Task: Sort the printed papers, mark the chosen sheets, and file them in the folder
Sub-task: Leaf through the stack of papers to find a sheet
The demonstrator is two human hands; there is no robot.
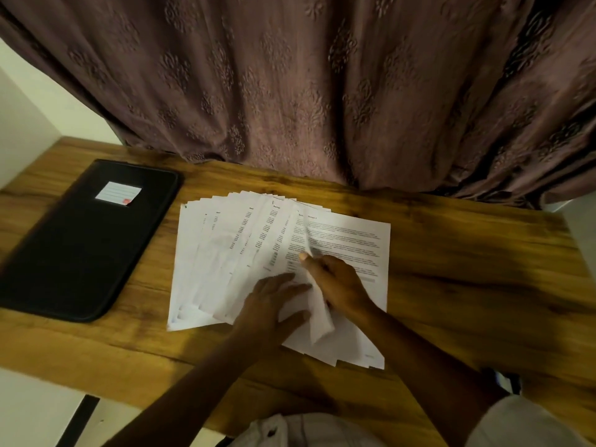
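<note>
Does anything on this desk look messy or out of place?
The printed papers are splayed in an uneven fan, not squared up. One sheet stands curled on edge, pinched by the right hand, while the left hand presses the fan. The black folder lies closed, apart from them.

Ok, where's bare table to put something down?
Biggest bare wood: right of the fanned papers, to the right end of the table. Also a narrow strip between the black folder and papers, and in front of the folder. The middle is crowded: left hand presses the papers, right hand pinches a sheet.
</note>
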